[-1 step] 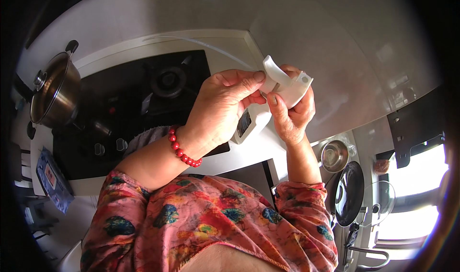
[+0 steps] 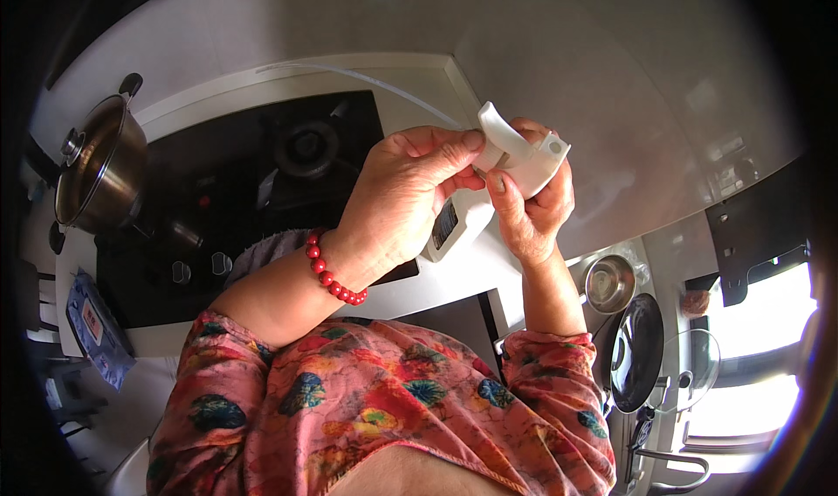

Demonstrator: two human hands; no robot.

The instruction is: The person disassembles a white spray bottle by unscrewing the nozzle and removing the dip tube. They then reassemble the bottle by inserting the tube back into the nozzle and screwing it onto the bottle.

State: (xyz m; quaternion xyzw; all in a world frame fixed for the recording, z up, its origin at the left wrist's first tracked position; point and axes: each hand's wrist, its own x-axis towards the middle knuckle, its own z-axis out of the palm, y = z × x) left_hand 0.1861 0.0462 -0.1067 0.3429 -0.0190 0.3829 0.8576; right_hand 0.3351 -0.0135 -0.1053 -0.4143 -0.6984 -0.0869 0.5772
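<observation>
Up over the counter, both my hands hold a white plastic trigger spray head (image 2: pixel 537 168). Its curved lever points upward, and a small round hole shows at its right end. My right hand (image 2: pixel 528 221) is closed around the body, thumb pressed on the near side. With thumb and fingers pinched, my left hand (image 2: pixel 393 190) grips its left end; the fingers partly hide that spot. A thin, clear tube (image 2: pixel 384 86) runs from behind the left hand toward the far left. Below the hands is a white bottle (image 2: pixel 471 221) with a dark label, its top hidden.
A black gas hob (image 2: pixel 236 138) lies left, with a lidded steel pot (image 2: pixel 105 164) at its far left. A blue packet (image 2: pixel 96 330) rests by the counter edge. To the right are a small steel pan (image 2: pixel 609 285), a black frying pan (image 2: pixel 642 347) and a glass lid (image 2: pixel 698 369).
</observation>
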